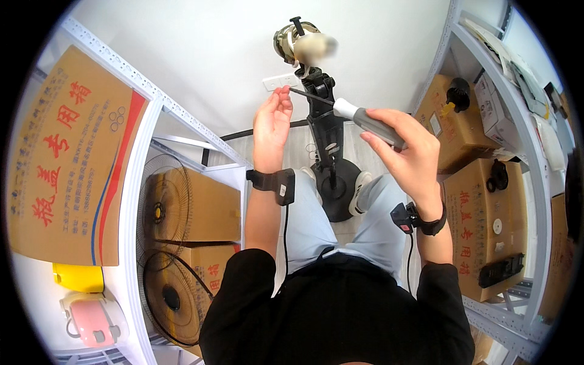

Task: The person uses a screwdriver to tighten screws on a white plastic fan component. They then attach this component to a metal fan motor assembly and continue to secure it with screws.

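My right hand is wrapped around the grey and white handle of a screwdriver, its dark shaft pointing left. At the shaft's tip are the fingertips of my left hand, curled and pressed together. Whether they pinch the tip or a small part there I cannot make out. Beyond both hands stands a black floor-fan stand on a round base, between my feet. Its top carries a patterned motor head with a blurred cream part in front; no blades or guard are on it.
Round wire fan guards lean against cardboard boxes on my left. A white metal shelf there bears a large carton. To my right, a grey rack and cartons hold black parts. A wall socket is behind the stand.
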`<state>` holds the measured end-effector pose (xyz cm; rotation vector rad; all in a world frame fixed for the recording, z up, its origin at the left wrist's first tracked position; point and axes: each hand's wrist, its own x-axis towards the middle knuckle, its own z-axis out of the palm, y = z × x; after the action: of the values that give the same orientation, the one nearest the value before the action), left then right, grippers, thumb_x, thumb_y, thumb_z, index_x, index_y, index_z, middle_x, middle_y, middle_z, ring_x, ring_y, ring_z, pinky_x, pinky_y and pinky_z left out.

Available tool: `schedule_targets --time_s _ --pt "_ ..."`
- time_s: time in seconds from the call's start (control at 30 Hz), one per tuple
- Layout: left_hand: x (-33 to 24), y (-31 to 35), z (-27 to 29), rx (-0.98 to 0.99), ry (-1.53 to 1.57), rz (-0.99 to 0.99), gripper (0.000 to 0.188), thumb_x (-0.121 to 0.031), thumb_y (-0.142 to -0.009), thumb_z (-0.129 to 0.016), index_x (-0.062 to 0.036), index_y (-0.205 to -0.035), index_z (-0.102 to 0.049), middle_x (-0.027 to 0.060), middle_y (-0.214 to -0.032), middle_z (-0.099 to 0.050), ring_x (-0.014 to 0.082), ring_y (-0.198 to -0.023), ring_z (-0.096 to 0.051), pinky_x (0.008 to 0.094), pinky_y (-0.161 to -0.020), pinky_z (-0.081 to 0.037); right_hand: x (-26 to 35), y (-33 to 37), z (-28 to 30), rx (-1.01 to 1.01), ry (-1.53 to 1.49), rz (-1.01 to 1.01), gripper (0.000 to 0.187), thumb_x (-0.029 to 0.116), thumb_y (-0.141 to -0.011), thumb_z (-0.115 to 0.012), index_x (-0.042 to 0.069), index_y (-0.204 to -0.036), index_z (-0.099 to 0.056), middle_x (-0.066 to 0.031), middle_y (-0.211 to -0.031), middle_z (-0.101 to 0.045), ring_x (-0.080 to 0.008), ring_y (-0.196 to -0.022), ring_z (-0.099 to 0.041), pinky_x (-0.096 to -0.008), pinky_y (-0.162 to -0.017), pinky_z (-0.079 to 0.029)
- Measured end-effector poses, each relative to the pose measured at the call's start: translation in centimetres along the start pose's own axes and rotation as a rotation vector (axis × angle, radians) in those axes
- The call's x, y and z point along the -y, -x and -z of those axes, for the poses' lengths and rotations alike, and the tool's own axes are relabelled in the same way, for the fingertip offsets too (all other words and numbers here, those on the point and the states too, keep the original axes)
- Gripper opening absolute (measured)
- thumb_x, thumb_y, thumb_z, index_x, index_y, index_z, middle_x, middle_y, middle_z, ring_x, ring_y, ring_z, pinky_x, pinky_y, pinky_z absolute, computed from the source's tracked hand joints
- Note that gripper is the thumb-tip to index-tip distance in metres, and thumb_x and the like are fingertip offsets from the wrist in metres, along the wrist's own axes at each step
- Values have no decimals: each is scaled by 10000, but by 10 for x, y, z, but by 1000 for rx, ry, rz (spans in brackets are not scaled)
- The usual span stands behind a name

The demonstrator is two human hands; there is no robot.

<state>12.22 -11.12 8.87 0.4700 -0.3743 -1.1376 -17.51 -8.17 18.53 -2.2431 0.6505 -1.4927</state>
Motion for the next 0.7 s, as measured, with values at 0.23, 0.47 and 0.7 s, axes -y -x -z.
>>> schedule_targets --time_s 0.23,0.47,0.7 --pt "0 33 -23 -3 -305 -170 198 -118 -980 -559 43 -1088 -518 189 -1062 -637 197 -883 -650 305 -824 -561 -3 7 -6 -20 9 -47 300 83 -767 -784 33 -1051 -699 -103 -1006 -710 -178 -853 -679 -259 -673 -538" --pt "2 34 -24 142 -263 -162 269 -110 -969 -579 66 -1170 -552 122 -988 -641 159 -844 -642 283 -815 -560 2 10 -3 10 -28 -100 306 86 -767 -784 29 -1055 -698 -102 -1004 -708 -188 -882 -679 -277 -753 -537" --pt "8 36 -33 185 -268 -189 217 -60 -952 -587 33 -1145 -552 152 -1007 -646 196 -890 -657 307 -831 -566 -3 12 -2 10 -37 -113 306 68 -763 -782 29 -1055 -699 -96 -1002 -707 -175 -875 -675 -270 -743 -534"
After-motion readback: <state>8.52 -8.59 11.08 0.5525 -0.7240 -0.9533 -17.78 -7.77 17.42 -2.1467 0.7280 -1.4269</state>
